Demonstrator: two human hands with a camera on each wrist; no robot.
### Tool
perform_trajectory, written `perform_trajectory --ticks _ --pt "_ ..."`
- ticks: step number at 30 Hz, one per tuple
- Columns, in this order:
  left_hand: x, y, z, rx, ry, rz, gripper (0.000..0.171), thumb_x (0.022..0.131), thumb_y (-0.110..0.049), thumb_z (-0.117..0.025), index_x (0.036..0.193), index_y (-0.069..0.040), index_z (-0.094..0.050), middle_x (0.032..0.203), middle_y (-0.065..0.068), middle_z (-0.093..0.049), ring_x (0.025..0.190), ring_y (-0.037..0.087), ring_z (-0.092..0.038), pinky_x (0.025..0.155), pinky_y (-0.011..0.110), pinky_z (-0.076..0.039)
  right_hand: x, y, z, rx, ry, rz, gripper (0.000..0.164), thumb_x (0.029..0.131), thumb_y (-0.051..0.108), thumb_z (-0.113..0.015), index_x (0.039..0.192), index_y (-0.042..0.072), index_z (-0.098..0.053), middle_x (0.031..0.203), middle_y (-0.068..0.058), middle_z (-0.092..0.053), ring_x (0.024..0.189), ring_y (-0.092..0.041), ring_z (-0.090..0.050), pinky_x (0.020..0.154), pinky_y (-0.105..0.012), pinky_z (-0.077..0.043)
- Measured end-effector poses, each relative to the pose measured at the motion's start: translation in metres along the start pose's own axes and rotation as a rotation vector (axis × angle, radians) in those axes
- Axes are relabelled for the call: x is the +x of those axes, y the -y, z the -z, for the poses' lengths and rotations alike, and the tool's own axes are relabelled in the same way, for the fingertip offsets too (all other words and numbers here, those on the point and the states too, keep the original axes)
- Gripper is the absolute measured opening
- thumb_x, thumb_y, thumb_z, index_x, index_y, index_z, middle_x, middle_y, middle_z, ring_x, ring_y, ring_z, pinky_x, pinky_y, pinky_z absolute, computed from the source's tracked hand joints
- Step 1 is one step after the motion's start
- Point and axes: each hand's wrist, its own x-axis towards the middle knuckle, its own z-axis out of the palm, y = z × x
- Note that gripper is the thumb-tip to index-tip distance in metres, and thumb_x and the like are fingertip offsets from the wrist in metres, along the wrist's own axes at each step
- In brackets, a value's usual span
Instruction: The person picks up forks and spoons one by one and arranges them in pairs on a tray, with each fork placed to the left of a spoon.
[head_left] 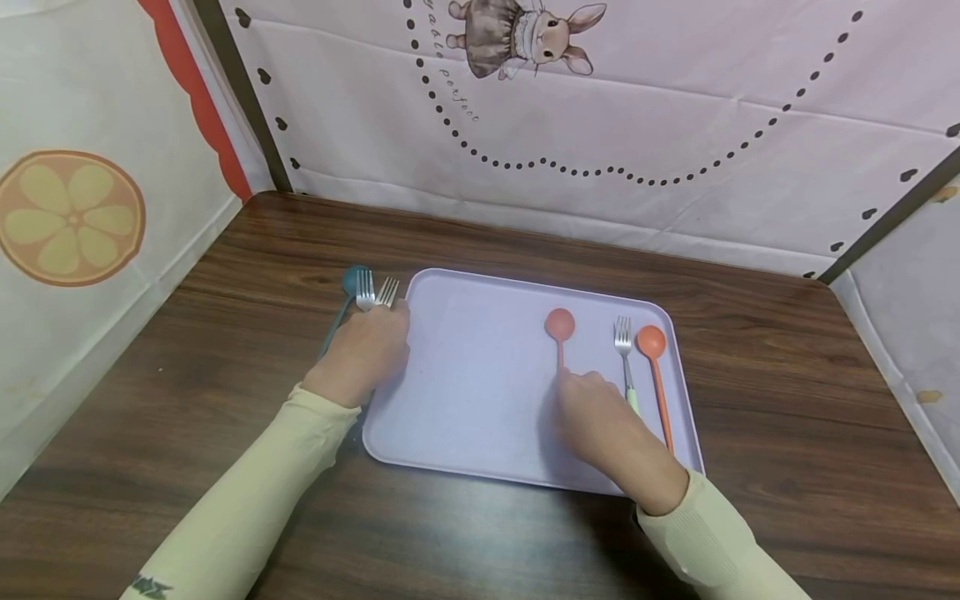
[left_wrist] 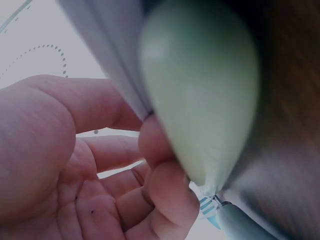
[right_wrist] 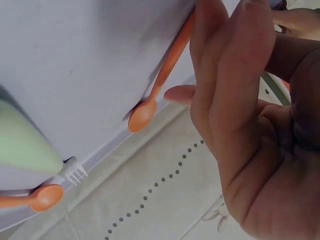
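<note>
My left hand (head_left: 363, 346) is over the tray's left edge, its fingertips pinching the pale green handle of a fork (left_wrist: 202, 90). Beside it lie a second fork (head_left: 365, 290) and a teal spoon (head_left: 354, 280), their lower parts partly hidden by the hand. Over the right half of the lilac tray (head_left: 465, 367), my right hand (head_left: 600, 421) has its curled fingers at the handle of an orange spoon (head_left: 559, 325). In the right wrist view that spoon (right_wrist: 143, 116) lies along the tray, its handle end hidden behind the fingers.
A green-handled fork (head_left: 623, 335) and another orange spoon (head_left: 652, 342) lie side by side at the tray's right side. The tray rests on a dark wooden table (head_left: 780, 400). Printed cloth walls (head_left: 675, 125) stand behind and at both sides.
</note>
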Motion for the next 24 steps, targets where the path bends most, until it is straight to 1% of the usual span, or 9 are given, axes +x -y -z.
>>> perform_trajectory --ticks 2,5,11,15,16,19,22,24 --pt "0.0 0.0 0.0 0.001 0.002 0.001 0.042 0.085 -0.004 -0.046 0.122 0.016 -0.044 0.075 0.023 -0.058 0.048 0.024 -0.05 0.041 0.041 -0.047 -0.002 -0.002 0.001 0.011 -0.017 0.003 0.004 0.078 0.001 -0.055 0.079 0.0 -0.052 0.056 -0.007 -0.045 0.051 -0.022 -0.045 0.043 -0.034 -0.039" --pt "0.0 0.0 0.0 0.001 0.006 0.004 0.043 0.085 -0.004 -0.046 0.123 0.016 -0.044 0.078 0.024 -0.058 0.049 0.025 -0.05 0.042 0.041 -0.047 -0.003 -0.004 0.003 0.035 -0.029 -0.01 0.008 0.076 0.004 -0.057 0.076 0.004 -0.049 0.055 -0.006 -0.046 0.051 -0.021 -0.045 0.042 -0.034 -0.039" --pt "0.0 0.001 -0.001 0.009 0.006 0.002 0.045 0.084 -0.006 -0.05 0.123 0.016 -0.044 0.076 0.024 -0.058 0.049 0.025 -0.05 0.041 0.042 -0.047 -0.006 -0.01 0.006 0.093 -0.063 -0.04 0.013 0.08 0.014 -0.059 0.078 0.006 -0.05 0.056 -0.004 -0.047 0.051 -0.021 -0.045 0.044 -0.034 -0.04" --pt "0.0 0.001 -0.001 0.011 -0.001 0.003 0.043 0.084 -0.006 -0.049 0.121 0.016 -0.045 0.071 0.022 -0.056 0.048 0.025 -0.049 0.04 0.042 -0.047 -0.008 -0.017 0.009 0.13 -0.084 -0.049 0.015 0.08 0.017 -0.061 0.083 0.004 -0.055 0.056 -0.004 -0.047 0.051 -0.022 -0.044 0.046 -0.034 -0.04" --pt "0.0 0.001 -0.002 0.012 -0.002 0.003 0.042 0.084 -0.005 -0.049 0.12 0.016 -0.045 0.07 0.022 -0.055 0.047 0.025 -0.049 0.04 0.042 -0.047 -0.008 -0.019 0.01 0.138 -0.084 -0.055 0.016 0.081 0.017 -0.061 0.087 0.002 -0.057 0.055 -0.004 -0.046 0.051 -0.021 -0.044 0.046 -0.034 -0.04" --pt "0.0 0.001 -0.003 0.016 -0.014 -0.004 0.042 0.084 -0.005 -0.049 0.12 0.016 -0.046 0.07 0.021 -0.055 0.047 0.025 -0.049 0.04 0.042 -0.047 -0.01 -0.026 0.013 0.155 -0.082 -0.078 0.026 0.082 0.018 -0.061 0.099 -0.001 -0.06 0.052 -0.003 -0.045 0.049 -0.019 -0.044 0.048 -0.033 -0.042" --pt "0.0 0.001 -0.003 0.024 -0.026 -0.014 0.04 0.083 -0.005 -0.05 0.117 0.016 -0.047 0.069 0.02 -0.055 0.047 0.026 -0.049 0.04 0.042 -0.047 -0.012 -0.032 0.015 0.169 -0.081 -0.101 0.035 0.082 0.019 -0.063 0.109 -0.003 -0.059 0.053 -0.002 -0.047 0.049 -0.016 -0.046 0.049 -0.033 -0.044" --pt "0.0 0.001 -0.002 0.024 -0.029 -0.012 0.038 0.083 -0.005 -0.05 0.115 0.015 -0.048 0.067 0.02 -0.054 0.047 0.026 -0.049 0.039 0.042 -0.047 -0.013 -0.035 0.016 0.171 -0.089 -0.108 0.031 0.082 0.02 -0.064 0.104 -0.002 -0.06 0.054 -0.002 -0.048 0.049 -0.016 -0.046 0.049 -0.033 -0.043"
